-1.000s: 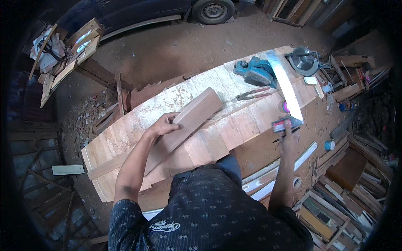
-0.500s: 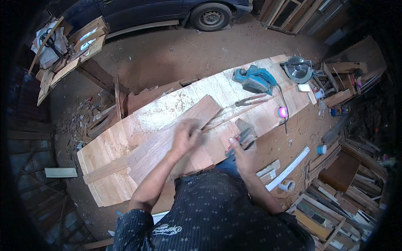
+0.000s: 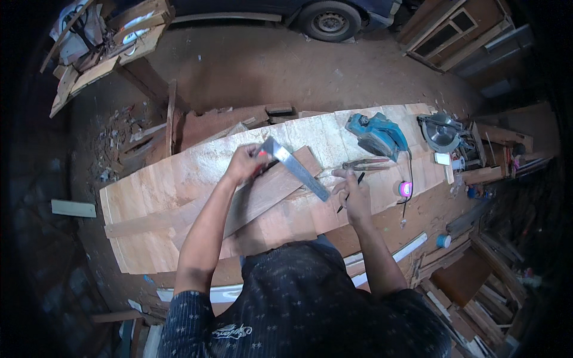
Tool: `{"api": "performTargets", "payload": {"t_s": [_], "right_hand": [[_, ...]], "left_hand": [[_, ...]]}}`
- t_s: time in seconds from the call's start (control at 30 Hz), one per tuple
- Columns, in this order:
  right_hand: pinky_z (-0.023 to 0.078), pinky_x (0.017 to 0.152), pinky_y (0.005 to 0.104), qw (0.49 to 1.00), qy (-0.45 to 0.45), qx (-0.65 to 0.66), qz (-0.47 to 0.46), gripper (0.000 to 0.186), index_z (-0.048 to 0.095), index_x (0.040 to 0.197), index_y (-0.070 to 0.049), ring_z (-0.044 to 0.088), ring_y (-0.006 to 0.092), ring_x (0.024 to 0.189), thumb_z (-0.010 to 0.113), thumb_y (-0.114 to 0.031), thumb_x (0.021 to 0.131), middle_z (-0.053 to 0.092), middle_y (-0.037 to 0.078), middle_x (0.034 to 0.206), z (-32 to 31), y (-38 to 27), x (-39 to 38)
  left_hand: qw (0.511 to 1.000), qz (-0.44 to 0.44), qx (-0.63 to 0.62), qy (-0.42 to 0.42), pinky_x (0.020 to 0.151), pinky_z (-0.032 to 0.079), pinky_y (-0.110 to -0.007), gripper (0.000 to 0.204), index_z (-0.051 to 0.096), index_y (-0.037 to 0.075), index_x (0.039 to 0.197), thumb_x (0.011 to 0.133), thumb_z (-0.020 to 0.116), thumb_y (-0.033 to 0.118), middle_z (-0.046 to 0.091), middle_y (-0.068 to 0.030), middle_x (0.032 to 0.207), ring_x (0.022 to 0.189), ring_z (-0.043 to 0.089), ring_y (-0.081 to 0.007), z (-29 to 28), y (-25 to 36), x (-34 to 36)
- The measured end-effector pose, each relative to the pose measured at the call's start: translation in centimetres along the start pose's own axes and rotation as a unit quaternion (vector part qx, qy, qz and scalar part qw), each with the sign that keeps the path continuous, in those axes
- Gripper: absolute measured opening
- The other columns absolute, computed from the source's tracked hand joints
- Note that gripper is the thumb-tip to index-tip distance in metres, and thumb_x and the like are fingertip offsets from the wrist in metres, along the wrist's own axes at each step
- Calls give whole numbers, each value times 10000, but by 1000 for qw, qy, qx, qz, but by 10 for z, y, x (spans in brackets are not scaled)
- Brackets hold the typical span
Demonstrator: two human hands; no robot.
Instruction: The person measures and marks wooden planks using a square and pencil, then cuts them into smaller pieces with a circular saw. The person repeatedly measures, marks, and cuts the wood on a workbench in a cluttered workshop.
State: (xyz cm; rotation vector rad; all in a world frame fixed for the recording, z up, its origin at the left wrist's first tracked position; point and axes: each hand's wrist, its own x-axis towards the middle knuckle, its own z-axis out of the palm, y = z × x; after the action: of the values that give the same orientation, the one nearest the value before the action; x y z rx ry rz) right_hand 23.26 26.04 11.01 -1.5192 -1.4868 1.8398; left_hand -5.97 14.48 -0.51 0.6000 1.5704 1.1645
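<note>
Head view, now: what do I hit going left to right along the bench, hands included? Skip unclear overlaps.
Left hand → metal square it holds → right hand with slim dark stick → pink-lit round object → circular saw.

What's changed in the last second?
The square has moved leftward, from the right hand to the left hand, and is now over the board. The left hand has let go of the board; the right hand now holds just a dark stick. The planer and saw stayed on the bench.
</note>
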Motion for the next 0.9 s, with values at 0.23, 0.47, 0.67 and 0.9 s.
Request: {"api": "performTargets", "payload": {"t_s": [0.23,0.47,0.67,0.9], "right_hand": [[512,608,316,971,-1,-216,-103,360,738,1066,14,643,132,641,692,-338,1001,701,75,764,-11,74,101],[480,620,257,987,-7,-150,-53,316,725,1099,40,600,104,653,649,-261,1038,712,57,901,8,94,129],[522,843,357,997,31,53,36,594,696,1132,58,670,199,889,412,-463,1123,728,134,996,23,56,125],[503,859,377,991,36,128,33,608,654,1197,14,648,212,979,381,-524,1126,711,132,1087,9,80,129]], "left_hand": [[997,-32,71,-2,888,533,-314,440,751,60,1280,900,833,267,770,-74,1068,918,662,-137,29,-58,83],[992,-8,104,77,841,556,-335,421,788,54,1100,823,885,356,787,-127,961,874,727,-177,27,-61,38],[989,-39,66,126,850,565,-315,413,776,46,1162,864,862,318,795,-148,1004,886,741,-167,17,-73,8],[987,-62,65,131,848,562,-285,374,762,6,1169,888,855,234,798,-120,1008,894,705,-105,21,-54,8]]}}
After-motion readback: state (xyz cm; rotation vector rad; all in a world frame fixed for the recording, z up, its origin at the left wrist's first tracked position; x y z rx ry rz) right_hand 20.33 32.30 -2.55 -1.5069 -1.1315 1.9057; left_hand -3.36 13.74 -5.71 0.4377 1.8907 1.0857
